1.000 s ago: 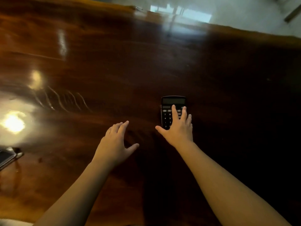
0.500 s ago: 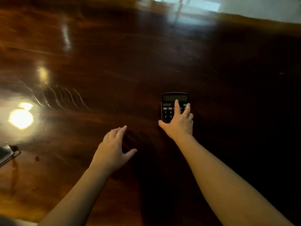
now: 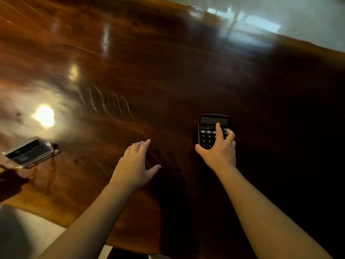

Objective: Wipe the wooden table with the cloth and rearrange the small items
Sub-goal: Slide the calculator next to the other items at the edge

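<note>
Black calculator (image 3: 209, 130) lies lengthwise under the spread right hand (image 3: 218, 152), mid-frame; left hand (image 3: 133, 165) rests spread on the tabletop (image 3: 168, 71).

Black calculator (image 3: 210, 130) flat on glossy wooden table (image 3: 168, 71) (keys up), right of centre

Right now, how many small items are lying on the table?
2. A calculator sits right of centre under the right hand. A flat dark gadget, too blurred to identify, lies near the table's left edge. Others may be out of frame.
</note>
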A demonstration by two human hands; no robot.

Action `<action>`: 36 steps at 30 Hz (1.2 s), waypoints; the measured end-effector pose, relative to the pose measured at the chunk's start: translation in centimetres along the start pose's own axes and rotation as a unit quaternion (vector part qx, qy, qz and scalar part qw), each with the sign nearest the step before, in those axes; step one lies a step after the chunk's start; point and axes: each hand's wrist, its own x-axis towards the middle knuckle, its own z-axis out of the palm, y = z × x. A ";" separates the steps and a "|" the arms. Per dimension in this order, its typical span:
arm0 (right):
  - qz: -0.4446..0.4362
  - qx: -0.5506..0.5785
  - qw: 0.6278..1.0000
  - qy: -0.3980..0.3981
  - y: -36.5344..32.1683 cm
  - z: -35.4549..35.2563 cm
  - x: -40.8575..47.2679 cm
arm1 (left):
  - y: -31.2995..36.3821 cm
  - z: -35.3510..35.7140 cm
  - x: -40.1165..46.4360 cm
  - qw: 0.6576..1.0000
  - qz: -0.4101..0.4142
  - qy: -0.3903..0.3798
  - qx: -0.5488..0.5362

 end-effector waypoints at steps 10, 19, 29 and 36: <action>-0.120 0.018 0.991 -0.051 -10.7 3.5 -4.4 | -8.7 -1.7 -4.2 0.994 -0.088 0.045 -0.042; -0.225 0.002 0.969 -0.104 -20.4 7.4 -7.9 | -16.0 -2.5 -8.6 0.974 -0.193 0.088 -0.075; -0.316 -0.037 0.942 -0.107 -29.8 12.6 -11.4 | -22.4 -2.6 -13.0 0.943 -0.279 0.132 -0.122; -0.342 -0.071 0.930 -0.112 -34.1 15.4 -12.4 | -24.9 -2.2 -14.9 0.932 -0.297 0.139 -0.157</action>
